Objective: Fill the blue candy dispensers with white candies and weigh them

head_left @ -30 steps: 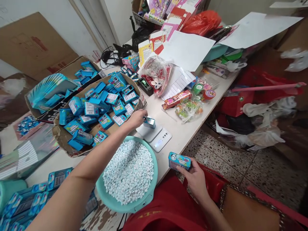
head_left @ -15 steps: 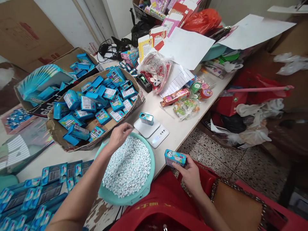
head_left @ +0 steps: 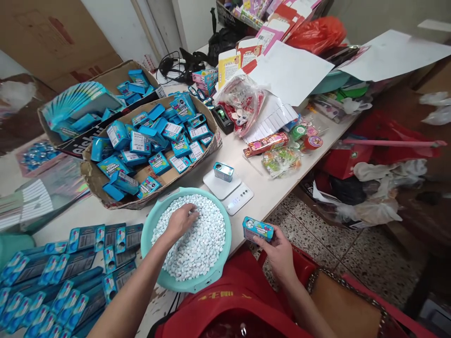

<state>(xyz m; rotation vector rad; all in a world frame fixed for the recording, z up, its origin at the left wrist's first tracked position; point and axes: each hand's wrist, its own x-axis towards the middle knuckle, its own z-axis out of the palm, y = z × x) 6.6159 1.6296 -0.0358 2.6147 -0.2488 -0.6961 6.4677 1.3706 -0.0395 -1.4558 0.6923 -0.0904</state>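
My left hand (head_left: 182,220) reaches into a mint-green basin (head_left: 150,251) full of small white and pale-blue candies (head_left: 197,253). Its fingers are curled together over the candies; whether any are pinched in them is hidden. My right hand (head_left: 280,256) is closed around a blue candy box (head_left: 259,229), tilted so that an end with a round opening showing pale candies faces the basin. Another blue box (head_left: 223,172) rests on a white digital scale (head_left: 239,199) just behind the basin, a round opening on its top.
Blue boxes fill a cut-down carton (head_left: 151,202) behind the basin, with another carton (head_left: 70,143) beyond. Rows of blue boxes (head_left: 84,239) lie at the left. Wrapped sweets (head_left: 282,162), a tape dispenser (head_left: 221,119) and papers stand to the right. The table edge drops to a tiled floor.
My left hand has gone from beside the scale down into the candies in the basin. My right hand still holds its box in nearly the same place. The view has shifted slightly.
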